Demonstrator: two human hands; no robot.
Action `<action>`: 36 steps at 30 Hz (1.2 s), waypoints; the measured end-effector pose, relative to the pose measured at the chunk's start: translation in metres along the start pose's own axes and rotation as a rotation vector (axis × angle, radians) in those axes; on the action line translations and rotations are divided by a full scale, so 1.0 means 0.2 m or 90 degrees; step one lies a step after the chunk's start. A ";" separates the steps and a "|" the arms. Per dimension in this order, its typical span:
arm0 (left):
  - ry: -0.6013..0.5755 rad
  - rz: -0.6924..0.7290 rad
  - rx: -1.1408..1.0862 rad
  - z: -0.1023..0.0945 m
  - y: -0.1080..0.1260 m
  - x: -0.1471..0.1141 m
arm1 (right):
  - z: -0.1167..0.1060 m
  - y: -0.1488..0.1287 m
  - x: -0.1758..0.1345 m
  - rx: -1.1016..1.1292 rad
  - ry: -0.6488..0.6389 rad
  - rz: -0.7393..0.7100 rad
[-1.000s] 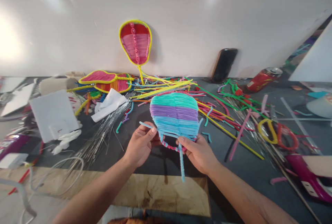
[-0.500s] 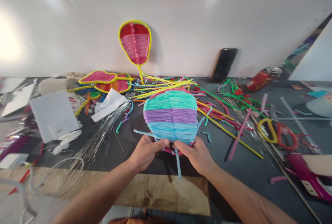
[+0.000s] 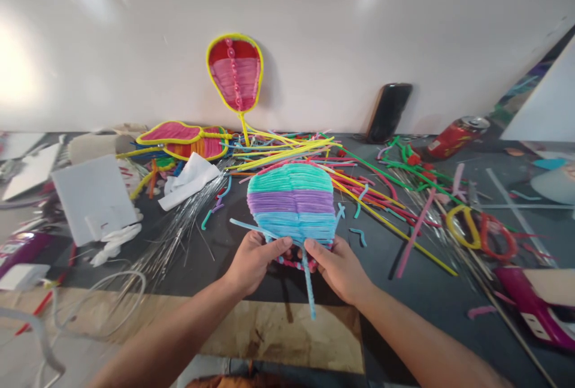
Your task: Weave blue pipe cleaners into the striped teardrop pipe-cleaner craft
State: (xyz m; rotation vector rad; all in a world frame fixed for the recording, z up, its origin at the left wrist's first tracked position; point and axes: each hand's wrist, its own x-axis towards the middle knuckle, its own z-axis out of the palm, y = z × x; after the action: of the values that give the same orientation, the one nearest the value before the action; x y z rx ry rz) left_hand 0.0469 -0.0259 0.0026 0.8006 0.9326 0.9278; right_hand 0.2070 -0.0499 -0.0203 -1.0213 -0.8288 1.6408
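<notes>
While fingers [image 3: 279,248] pinch its bottom, the fuzzy panel [image 3: 291,201] is banded green, purple, blue

From the wearer's head, a single camera looks forward and down — close above the left hand [image 3: 254,262] and right hand [image 3: 339,268] at lower centre — across a dark tabletop [image 3: 440,298] to a pale wall [image 3: 314,41].

A rounded, fuzzy panel [image 3: 291,201] of packed rows, banded mint green, purple and light blue, is held by its lower edge between the left hand [image 3: 252,261] and right hand [image 3: 340,268]. A light-blue stalk [image 3: 309,289] points down between them; a loose blue end [image 3: 245,226] juts out beyond the left hand.
</notes>
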 end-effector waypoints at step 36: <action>0.112 0.840 0.999 -0.14 0.13 0.01 | -0.02 -0.03 0.02 0.023 0.091 -0.039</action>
State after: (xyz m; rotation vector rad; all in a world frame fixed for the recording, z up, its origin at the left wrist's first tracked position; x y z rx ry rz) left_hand 0.0146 -0.0101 0.0147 2.9342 1.1830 1.2381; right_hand 0.2127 -0.0440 -0.0177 -1.0651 -0.7263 1.5064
